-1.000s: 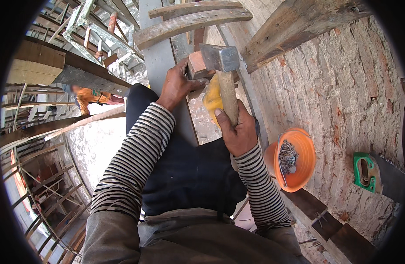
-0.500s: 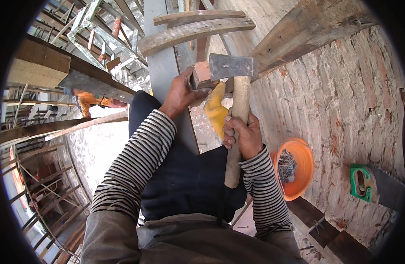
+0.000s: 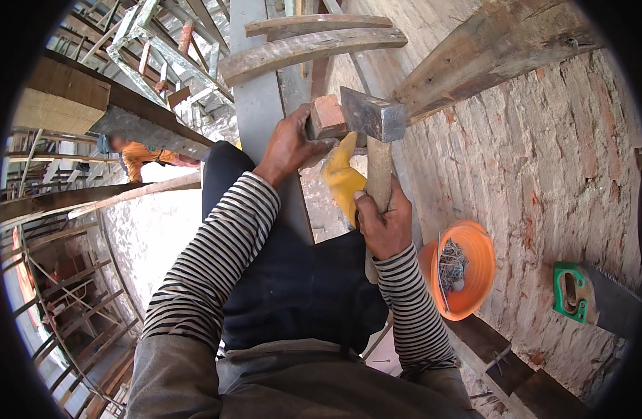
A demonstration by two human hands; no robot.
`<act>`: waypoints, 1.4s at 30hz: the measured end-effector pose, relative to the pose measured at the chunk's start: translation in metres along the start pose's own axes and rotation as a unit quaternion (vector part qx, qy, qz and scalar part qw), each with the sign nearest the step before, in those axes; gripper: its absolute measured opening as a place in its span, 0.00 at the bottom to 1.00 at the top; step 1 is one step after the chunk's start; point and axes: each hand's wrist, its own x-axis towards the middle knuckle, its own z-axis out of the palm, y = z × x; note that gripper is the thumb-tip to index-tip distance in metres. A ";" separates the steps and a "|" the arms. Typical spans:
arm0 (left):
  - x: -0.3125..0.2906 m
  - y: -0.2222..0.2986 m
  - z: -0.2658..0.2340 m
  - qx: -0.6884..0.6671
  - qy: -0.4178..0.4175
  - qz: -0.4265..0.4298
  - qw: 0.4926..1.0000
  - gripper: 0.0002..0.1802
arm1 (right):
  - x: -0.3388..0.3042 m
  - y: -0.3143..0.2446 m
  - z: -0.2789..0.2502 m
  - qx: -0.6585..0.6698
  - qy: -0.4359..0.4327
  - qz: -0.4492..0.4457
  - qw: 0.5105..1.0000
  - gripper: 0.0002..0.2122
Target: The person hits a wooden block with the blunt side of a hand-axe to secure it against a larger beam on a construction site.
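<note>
My left hand (image 3: 290, 145) is closed around a reddish-brown block (image 3: 328, 116), its fingers and thumb on the left side; whether it is brick or wood I cannot tell. In my right hand (image 3: 385, 222) is a hatchet (image 3: 380, 164), gripped midway along its pale wooden handle. The dark steel head stands just right of the block, with its blunt square poll turned toward me. Below the block shows a yellow, boot-shaped thing (image 3: 343, 180), partly hidden by the hatchet handle and my right hand.
Curved timber pieces (image 3: 314, 52) lie across a grey plank (image 3: 255, 105) ahead. At right are an orange bucket (image 3: 480, 272) of nails, a green-handled handsaw (image 3: 572, 292) and a rough brick wall (image 3: 537, 174). A thick beam (image 3: 488, 56) slants above. Another person (image 3: 143, 157) is far left.
The hatchet has turned in my right hand, from its flat side facing me to its poll. My right hand has shifted slightly. The block has tilted a little in my left hand.
</note>
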 end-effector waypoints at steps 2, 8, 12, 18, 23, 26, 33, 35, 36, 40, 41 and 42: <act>-0.003 -0.004 -0.002 0.010 0.015 0.018 1.000 0.35 | -0.005 -0.015 0.000 0.001 0.007 -0.011 1.000 0.11; 0.000 0.004 -0.003 0.011 -0.016 -0.032 0.999 0.38 | -0.016 -0.010 0.002 0.053 0.049 -0.161 0.984 0.18; -0.003 0.006 -0.001 0.009 -0.014 -0.024 1.000 0.39 | -0.005 0.003 0.017 -0.068 0.047 -0.089 0.993 0.14; -0.004 0.005 -0.003 0.002 0.001 -0.014 1.000 0.37 | 0.002 0.004 0.006 0.153 -0.065 0.104 0.980 0.07; -0.009 -0.006 -0.006 -0.043 0.001 -0.011 0.999 0.38 | 0.023 -0.002 -0.030 0.357 -0.174 0.306 0.866 0.06; -0.007 -0.007 -0.012 -0.037 -0.014 -0.019 0.999 0.42 | 0.024 0.005 -0.034 0.395 -0.230 0.324 0.828 0.10; -0.008 -0.005 -0.007 -0.038 -0.005 -0.047 0.998 0.44 | -0.007 -0.025 -0.009 0.091 -0.008 -0.059 0.994 0.13; -0.010 -0.006 -0.008 -0.024 0.000 -0.039 0.999 0.43 | -0.006 -0.026 -0.007 0.044 0.003 -0.073 0.996 0.14; -0.010 -0.008 -0.008 -0.018 0.010 -0.031 0.999 0.42 | -0.005 -0.021 -0.006 0.025 -0.003 -0.071 0.997 0.15; -0.009 -0.001 -0.007 -0.010 0.024 -0.001 1.000 0.37 | -0.008 -0.011 0.003 -0.008 -0.003 -0.063 0.998 0.15; -0.009 0.002 -0.006 -0.014 0.021 0.005 1.000 0.37 | -0.007 -0.009 0.002 -0.016 -0.006 -0.058 0.998 0.15; -0.010 0.000 -0.005 -0.010 0.021 0.004 1.000 0.36 | -0.007 -0.007 0.001 -0.024 -0.010 -0.054 0.998 0.14</act>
